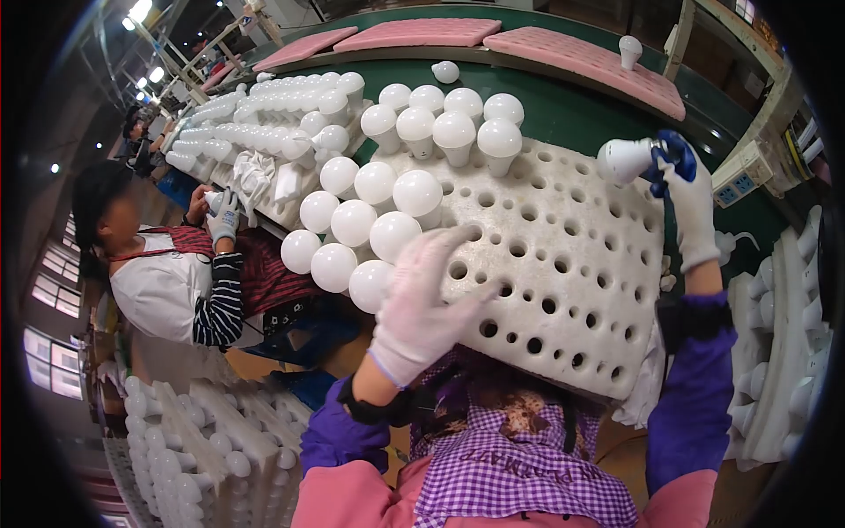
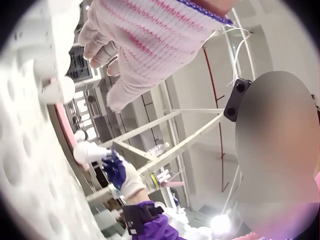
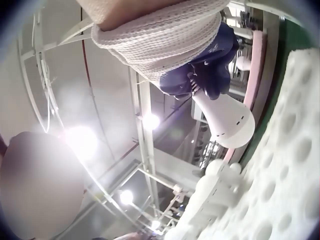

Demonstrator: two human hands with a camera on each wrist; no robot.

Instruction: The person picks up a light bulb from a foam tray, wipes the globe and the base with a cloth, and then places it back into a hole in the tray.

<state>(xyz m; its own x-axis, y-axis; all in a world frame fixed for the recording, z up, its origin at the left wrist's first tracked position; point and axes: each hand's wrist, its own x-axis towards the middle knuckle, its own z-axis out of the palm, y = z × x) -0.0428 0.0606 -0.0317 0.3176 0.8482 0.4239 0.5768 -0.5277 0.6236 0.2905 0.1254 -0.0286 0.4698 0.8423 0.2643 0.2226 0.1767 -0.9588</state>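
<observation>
A white LED bulb (image 1: 623,162) is held by its screw base in my right hand (image 1: 691,202), above the far right part of a white foam tray (image 1: 590,255). Blue-coated fingers (image 3: 217,75) of that glove curl around the base, and the dome points away from the hand. My left hand (image 1: 422,304), in a white glove, hovers over the tray's front left with fingers spread and nothing in them. Close beside it, rows of bulbs (image 1: 350,222) stand dome-up on the tray's left side; more bulbs (image 1: 454,130) stand along its far edge.
Pink foam trays (image 1: 581,62) lie along the back, one bearing an upright bulb (image 1: 629,51). A loose bulb (image 1: 445,71) lies on the green bench (image 1: 546,97). On the left, another person (image 1: 167,273) works beside bulb-filled trays. Stacked bulb trays (image 1: 775,343) stand at right.
</observation>
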